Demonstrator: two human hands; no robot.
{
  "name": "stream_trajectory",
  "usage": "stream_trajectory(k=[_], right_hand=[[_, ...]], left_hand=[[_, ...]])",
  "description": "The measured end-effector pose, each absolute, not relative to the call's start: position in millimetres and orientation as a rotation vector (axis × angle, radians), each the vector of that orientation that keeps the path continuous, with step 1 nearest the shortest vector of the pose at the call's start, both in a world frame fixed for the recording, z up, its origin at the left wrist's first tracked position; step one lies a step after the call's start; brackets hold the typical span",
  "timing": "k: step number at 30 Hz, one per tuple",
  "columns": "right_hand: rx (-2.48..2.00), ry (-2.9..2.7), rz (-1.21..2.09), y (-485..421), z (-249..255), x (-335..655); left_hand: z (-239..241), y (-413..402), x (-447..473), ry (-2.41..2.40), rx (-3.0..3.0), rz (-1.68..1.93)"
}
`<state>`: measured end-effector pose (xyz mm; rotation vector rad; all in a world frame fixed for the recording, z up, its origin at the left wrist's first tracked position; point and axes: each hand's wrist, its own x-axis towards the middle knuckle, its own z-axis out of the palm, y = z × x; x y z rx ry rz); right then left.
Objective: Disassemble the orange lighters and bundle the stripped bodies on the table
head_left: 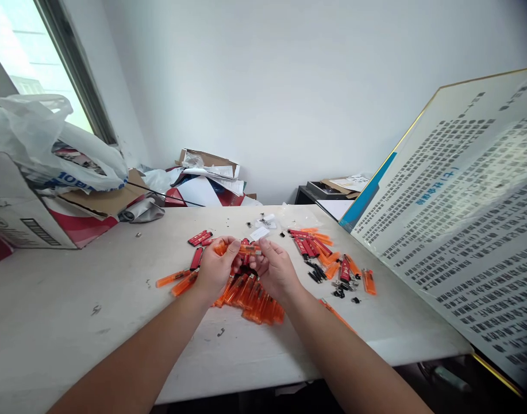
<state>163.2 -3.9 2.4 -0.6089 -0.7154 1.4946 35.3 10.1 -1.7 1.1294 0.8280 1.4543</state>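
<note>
My left hand (pixel 218 265) is closed around one end of a see-through orange lighter (pixel 248 250), held level above the table. At its other end, the thumb and fingers of my right hand (pixel 275 267) pinch close together around the tip. Exactly what the right fingertips press on is partly hidden. Below both hands lies a heap of orange lighters (pixel 263 307), fanned out toward me. Several red lighter-shaped pieces with black ends (pixel 196 259) lie beside and behind my left hand, some covered by the fingers.
On the right of the table (pixel 116 310) are more red pieces (pixel 304 247), black parts (pixel 317 272) and small metal parts (pixel 352 285). A large printed board (pixel 444 201) leans at the right edge. A cardboard box (pixel 34 207) and a plastic bag (pixel 52 138) stand left.
</note>
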Motion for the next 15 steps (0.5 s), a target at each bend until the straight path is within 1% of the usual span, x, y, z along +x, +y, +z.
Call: stream_trajectory(k=[5,10,12,15], right_hand=[[-0.479,-0.854,1.492,-8,5,166],[-0.544,-1.026,1.455,-6,-2,164],[-0.583,-1.013,1.387,-2,-4,165],[-0.627,-0.972,1.271,2,-4,169]], left_hand=[[2,8,33,0.753,0.959,1.227],[4,3,34,0.693,0.885,1.004],[3,1,34,0.687,0.894,0.964],[2,2,34,0.707,0.867,1.013]])
